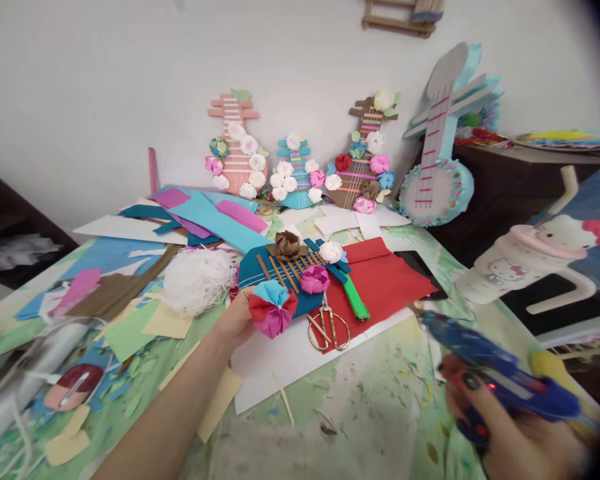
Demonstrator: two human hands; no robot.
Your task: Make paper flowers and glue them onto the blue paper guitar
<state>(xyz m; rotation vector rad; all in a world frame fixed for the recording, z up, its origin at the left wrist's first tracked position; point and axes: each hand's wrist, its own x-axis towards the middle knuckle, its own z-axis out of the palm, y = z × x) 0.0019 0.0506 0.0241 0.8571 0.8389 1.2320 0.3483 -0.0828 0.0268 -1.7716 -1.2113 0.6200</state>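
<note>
My left hand (237,320) reaches over the table and holds up a folded paper flower (273,310) of red, pink and light blue, fingers closed behind it. Just past it lies a blue paper guitar (285,280) with brown strips, a brown flower, a white flower and a pink flower (315,279) on it. My right hand (510,433), blurred at the lower right, is wrapped round a blue glue gun (495,370) whose nozzle points left toward the guitar. Gold scissors (329,327) lie on white card beside the guitar.
Red paper (385,280), a green cutter (355,297), a white shredded tuft (197,280) and many coloured paper scraps cover the table. Several finished paper guitars (237,150) lean on the back wall. A cartoon cat cup with a straw (525,257) stands right.
</note>
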